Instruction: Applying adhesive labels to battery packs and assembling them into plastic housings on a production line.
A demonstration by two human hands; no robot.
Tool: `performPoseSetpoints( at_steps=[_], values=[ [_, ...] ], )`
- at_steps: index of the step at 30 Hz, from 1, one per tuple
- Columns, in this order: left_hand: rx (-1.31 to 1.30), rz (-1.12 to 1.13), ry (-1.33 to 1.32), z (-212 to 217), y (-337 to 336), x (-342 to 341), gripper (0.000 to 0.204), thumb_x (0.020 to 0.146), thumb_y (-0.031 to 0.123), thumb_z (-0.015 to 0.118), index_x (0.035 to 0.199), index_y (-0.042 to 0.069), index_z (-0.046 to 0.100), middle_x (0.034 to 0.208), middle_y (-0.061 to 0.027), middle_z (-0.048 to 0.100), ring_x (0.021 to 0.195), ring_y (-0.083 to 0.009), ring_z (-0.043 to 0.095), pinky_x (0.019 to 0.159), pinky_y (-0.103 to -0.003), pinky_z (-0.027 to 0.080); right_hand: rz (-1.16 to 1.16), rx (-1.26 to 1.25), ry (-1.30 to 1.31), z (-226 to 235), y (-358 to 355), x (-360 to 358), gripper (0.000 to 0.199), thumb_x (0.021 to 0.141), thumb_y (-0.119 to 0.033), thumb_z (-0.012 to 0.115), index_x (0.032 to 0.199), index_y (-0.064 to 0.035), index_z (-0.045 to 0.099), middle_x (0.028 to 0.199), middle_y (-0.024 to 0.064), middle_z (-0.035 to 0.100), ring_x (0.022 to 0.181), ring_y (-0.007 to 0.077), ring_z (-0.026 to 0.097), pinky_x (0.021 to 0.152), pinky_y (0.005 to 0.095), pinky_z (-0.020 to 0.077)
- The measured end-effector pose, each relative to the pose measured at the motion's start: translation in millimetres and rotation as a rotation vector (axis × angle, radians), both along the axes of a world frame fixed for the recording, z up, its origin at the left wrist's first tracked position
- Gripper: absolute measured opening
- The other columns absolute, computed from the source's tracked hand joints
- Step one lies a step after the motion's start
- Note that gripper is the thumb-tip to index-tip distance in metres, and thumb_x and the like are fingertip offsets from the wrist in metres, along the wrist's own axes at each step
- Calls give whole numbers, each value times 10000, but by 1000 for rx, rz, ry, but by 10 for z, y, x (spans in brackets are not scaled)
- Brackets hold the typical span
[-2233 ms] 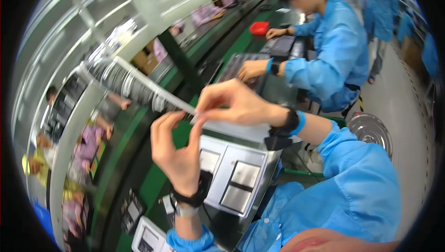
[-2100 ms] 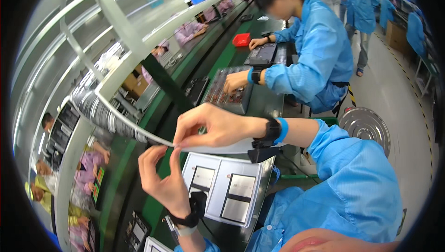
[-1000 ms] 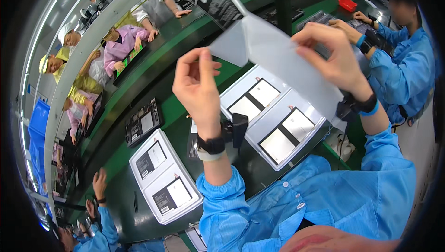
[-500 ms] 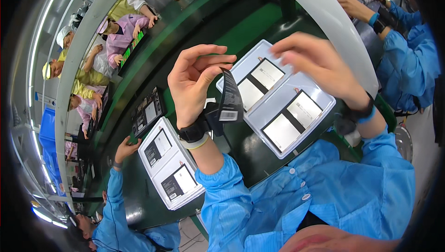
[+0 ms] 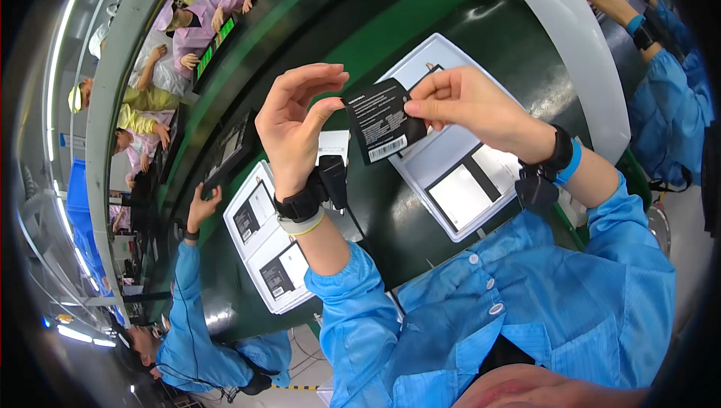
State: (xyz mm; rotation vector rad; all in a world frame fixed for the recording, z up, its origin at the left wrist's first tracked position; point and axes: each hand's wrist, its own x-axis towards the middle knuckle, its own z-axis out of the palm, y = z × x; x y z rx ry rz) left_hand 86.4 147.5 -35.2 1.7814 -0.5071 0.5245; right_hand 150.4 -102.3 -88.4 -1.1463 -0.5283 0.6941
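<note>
While the right hand (image 5: 469, 108) pinches a black label (image 5: 379, 124), the left hand (image 5: 293, 130) curves, fingers parted from thumb. A white tray (image 5: 422, 57) lies beneath.

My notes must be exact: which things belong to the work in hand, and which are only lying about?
Likely in work:
black label in right hand
left hand at label's edge
white tray nearest the hands

Likely just nearby:
blue bins
dark device

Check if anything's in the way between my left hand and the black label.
Nothing visible is. Your left hand has its thumb at the upper left corner of the label; I can't tell whether they touch. Your right hand pinches the label's right edge, and a tray shows behind it, not between.
</note>
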Motion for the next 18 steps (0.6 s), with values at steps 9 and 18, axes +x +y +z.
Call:
performPoseSetpoints(
  at_steps=[9,18],
  values=[
    [328,341,102,-291,61,-193,320,863,-56,746,1173,-27,673,1140,-117,729,1041,-184,699,938,-317,551,-98,-264,-321,-273,60,435,158,898,-130,794,951,10,743,807,25,717,687,59,629,607,213,475],
    [761,444,125,-1099,-239,-444,292,917,104,711,1169,-26,643,1155,-203,679,1036,-380,647,922,-401,508,101,-70,-21,-277,78,677,189,927,-192,776,985,-20,723,789,-21,675,661,30,569,592,184,430]
  ],
)
